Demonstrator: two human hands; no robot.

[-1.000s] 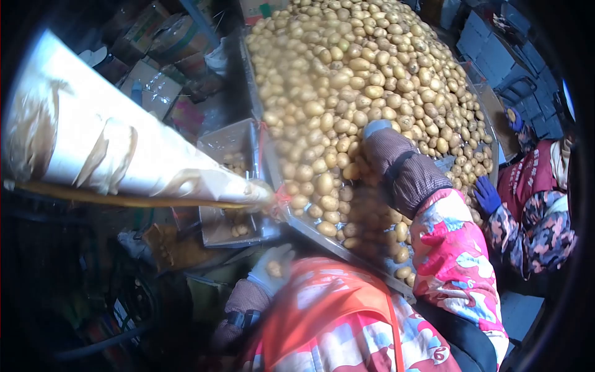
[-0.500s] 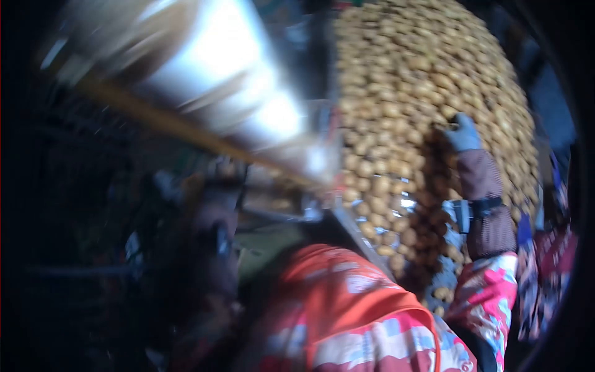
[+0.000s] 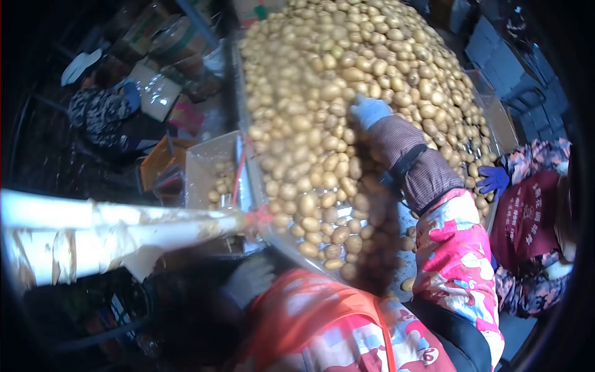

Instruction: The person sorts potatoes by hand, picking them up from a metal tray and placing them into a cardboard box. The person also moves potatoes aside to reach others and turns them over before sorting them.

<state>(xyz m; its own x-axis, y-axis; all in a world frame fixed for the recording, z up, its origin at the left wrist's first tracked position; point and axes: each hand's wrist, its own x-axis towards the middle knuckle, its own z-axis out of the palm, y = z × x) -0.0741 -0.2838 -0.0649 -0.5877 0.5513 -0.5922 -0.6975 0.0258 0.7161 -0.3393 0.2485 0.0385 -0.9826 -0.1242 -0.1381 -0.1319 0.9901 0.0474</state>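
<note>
A large heap of potatoes (image 3: 322, 127) fills the long sorting table in front of me. My right hand (image 3: 372, 113), in a light blue glove, reaches over the heap and touches the potatoes near its middle. Its fingers point down and away, mostly hidden behind the back of the hand, so their grip does not show. My left hand (image 3: 253, 279), in a pale glove, is low beside my orange apron (image 3: 316, 301), left of the table's near corner. It is shadowed and slightly blurred, with fingers stretched out and nothing visible in them.
A white, taped pole (image 3: 124, 232) crosses the left side. Beyond it stands an open carton (image 3: 204, 164) with some potatoes inside. One person (image 3: 102, 115) in a white cap is at far left. At right, another person's purple-gloved hand (image 3: 493, 180) rests by the heap's edge.
My view has swung right and steadied, so the heap sits further left and the pole lower. My right hand stays on the potatoes. My left hand now shows beside the apron.
</note>
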